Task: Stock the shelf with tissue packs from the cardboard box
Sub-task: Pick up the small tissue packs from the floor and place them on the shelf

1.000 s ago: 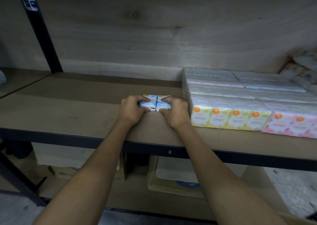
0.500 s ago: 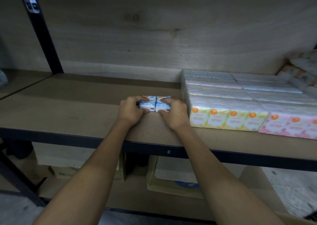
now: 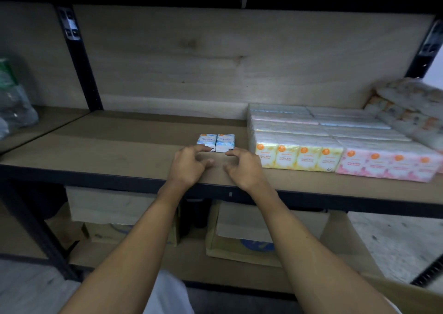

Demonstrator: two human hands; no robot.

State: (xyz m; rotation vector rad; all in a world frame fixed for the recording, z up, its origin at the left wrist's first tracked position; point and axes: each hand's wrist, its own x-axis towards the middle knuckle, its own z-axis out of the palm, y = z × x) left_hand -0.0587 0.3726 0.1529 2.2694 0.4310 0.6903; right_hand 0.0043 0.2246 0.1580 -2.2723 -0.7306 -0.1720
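Blue tissue packs (image 3: 215, 142): two small glossy rectangular packs, side by side and touching, on the shelf board (image 3: 115, 146).
Left hand (image 3: 189, 166): just in front of the packs, fingers curled and spread, holding nothing.
Right hand (image 3: 244, 168): likewise loosely spread and empty.
Yellow packs (image 3: 297, 156): plastic-wrapped block right of the blue pair.
Pink packs (image 3: 386, 164): further right of the blue pair.

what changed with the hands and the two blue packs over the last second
Both hands let go: the left hand and right hand drew back toward the shelf's front edge, fingers now open. The two small blue-and-white tissue packs stayed side by side on the wooden shelf, apart from the yellow packs.
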